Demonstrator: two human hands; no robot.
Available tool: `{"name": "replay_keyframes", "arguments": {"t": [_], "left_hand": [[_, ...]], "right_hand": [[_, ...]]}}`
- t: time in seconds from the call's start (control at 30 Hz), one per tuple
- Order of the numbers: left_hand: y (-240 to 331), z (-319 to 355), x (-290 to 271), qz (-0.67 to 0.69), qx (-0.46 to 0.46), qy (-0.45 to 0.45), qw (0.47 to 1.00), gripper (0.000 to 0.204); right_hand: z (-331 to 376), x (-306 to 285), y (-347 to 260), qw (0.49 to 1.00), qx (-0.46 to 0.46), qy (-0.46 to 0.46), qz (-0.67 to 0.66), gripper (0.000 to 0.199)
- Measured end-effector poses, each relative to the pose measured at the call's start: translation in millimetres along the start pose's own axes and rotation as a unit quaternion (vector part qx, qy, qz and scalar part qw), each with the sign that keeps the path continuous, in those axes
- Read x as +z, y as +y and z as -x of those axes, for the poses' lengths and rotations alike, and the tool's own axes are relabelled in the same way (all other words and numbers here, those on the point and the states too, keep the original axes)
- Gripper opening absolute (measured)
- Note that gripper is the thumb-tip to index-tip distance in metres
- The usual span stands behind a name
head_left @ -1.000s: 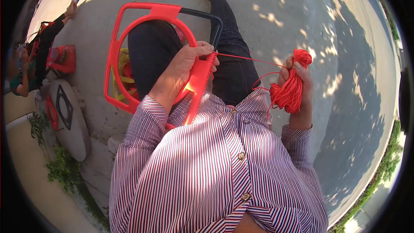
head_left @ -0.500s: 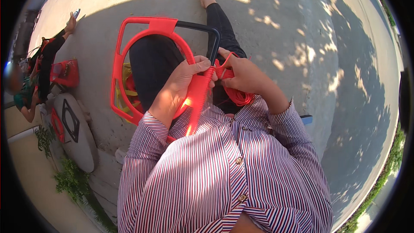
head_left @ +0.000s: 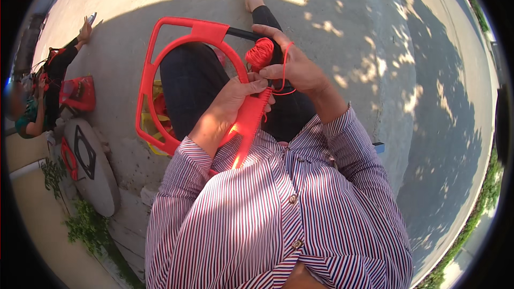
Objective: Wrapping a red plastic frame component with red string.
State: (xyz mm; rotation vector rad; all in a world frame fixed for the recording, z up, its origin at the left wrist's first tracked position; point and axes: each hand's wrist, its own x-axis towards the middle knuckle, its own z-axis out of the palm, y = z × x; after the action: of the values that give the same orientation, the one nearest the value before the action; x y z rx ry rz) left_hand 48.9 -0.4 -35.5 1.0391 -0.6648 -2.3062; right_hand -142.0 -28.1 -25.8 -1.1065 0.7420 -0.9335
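A square frame with a ring inside it, mostly covered in red, lies over my lap. Its upper right corner is bare black. My left hand grips the frame's right side, thumb pressed on the red edge, where a row of close cord turns runs down. Just above, my right hand is curled beside the black bar, thumb and fingers around a bundle of red cord. A loose strand of that cord loops over the right hand and comes back to the frame's edge. Some right fingertips are hidden behind the bundle and bar.
At the left sits another person beside a red bag. A pale round tabletop there holds a black frame and a red one. A yellow bag shows behind my frame. Low at right is a small blue object.
My right hand has moved up along the black bar, bringing the cord bundle from below the hand to the bar's left side. My left hand keeps its grip on the frame.
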Motion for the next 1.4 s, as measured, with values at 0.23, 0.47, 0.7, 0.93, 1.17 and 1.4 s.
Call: {"name": "replay_keyframes", "arguments": {"t": [0.23, 0.47, 0.7, 0.93, 1.17, 1.4], "left_hand": [[2.2, -3.1, 3.6, -0.05, 0.003, 0.062, 0.997, 0.019], [6.8, 0.6, -3.2, -0.015, 0.014, 0.05, 0.999, 0.013], [15.2, 7.8, -15.4, 0.035, 0.085, 0.062, 0.994, 0.016], [17.6, 12.6, -22.1, 0.042, 0.071, 0.066, 0.994, 0.017], [17.2, 10.2, -9.2, 0.032, 0.054, 0.066, 0.996, 0.015], [21.9, 17.0, 3.0, 0.027, 0.024, 0.078, 0.996, 0.013]], "right_hand": [[-2.1, 5.7, 12.9, 0.981, -0.063, 0.156, 0.096, 0.049], [39.0, -15.2, -20.7, 0.897, -0.102, 0.218, 0.371, 0.04], [115.1, -62.5, 8.0, 0.926, 0.149, -0.023, 0.346, 0.041], [176.1, -145.7, 6.7, 0.859, -0.237, 0.205, -0.405, 0.031], [130.5, -91.3, 27.5, 0.907, -0.087, 0.287, -0.296, 0.025], [35.2, 12.0, 28.9, 0.983, 0.076, 0.039, -0.166, 0.045]]}}
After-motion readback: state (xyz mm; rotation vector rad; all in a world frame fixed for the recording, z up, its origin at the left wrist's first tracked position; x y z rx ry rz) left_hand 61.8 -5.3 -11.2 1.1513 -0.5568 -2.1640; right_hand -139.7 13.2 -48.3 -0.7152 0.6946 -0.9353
